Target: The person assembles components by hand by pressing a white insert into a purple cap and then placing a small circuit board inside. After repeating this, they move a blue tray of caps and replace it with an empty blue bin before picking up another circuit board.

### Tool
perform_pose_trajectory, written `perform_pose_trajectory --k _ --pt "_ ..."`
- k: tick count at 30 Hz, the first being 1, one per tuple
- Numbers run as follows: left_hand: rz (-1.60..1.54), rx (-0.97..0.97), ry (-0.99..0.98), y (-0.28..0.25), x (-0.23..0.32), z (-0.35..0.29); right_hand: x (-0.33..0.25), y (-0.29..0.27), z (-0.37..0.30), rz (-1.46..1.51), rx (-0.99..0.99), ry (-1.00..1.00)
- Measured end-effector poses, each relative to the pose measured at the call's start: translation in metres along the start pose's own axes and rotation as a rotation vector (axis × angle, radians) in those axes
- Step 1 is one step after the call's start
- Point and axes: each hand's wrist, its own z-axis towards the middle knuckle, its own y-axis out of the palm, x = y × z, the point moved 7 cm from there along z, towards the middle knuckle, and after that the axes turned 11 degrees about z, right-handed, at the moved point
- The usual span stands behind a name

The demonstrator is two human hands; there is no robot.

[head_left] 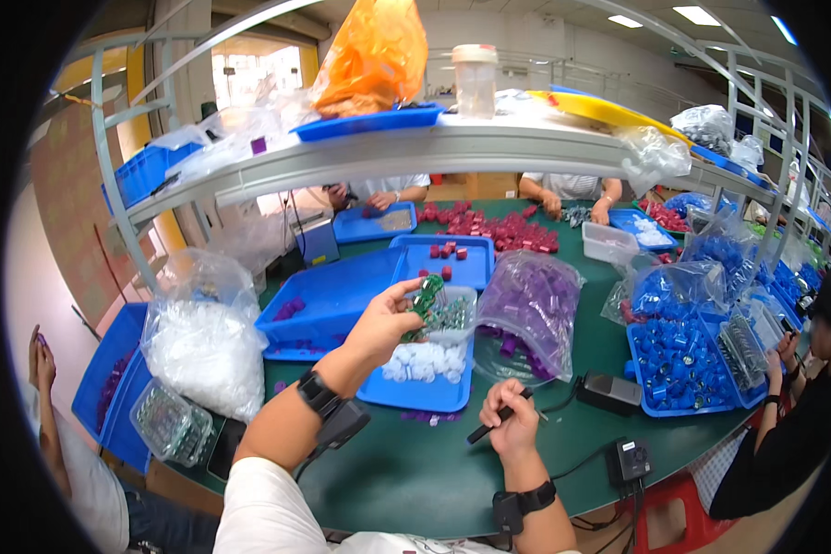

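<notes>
My left hand [385, 321] reaches out over the table and pinches a small green circuit board piece [427, 295] between thumb and fingers. Right below it is a clear plastic box [462, 323] of similar green parts. The box sits in a blue tray [414, 397], along with a pile of small white round pieces [423, 363]. Nearer to me, my right hand [512, 417] is closed around a black pen-shaped tool [486, 430], its lower end pointing left. A clear bag of purple pieces [531, 305] lies just beyond my right hand.
A big bag of white pieces [203, 337] and blue bins [328, 300] stand left. Red pieces [503, 228] lie at the back, before two co-workers' hands. Blue caps [679, 365] fill a tray at right, near a seated person [822, 397]. A shelf [452, 148] spans above.
</notes>
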Motion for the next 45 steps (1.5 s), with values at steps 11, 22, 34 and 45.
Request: perform_pose_trajectory --k 11,22,34,45 --pt "0.026 -0.218 -0.207 -0.025 -0.073 -0.123 0.065 0.033 -0.009 -0.865 -0.273 0.191" --pt "0.971 0.029 0.039 -0.058 -0.098 -0.146 0.090 0.025 -0.016 -0.953 -0.127 0.405" --pt "0.571 -0.089 0.240 -0.032 -0.060 -0.157 0.089 0.028 -0.013 -0.925 -0.148 0.340" --pt "0.470 0.034 0.156 -0.002 -0.085 -0.144 0.068 0.036 -0.023 -1.149 -0.183 -0.013"
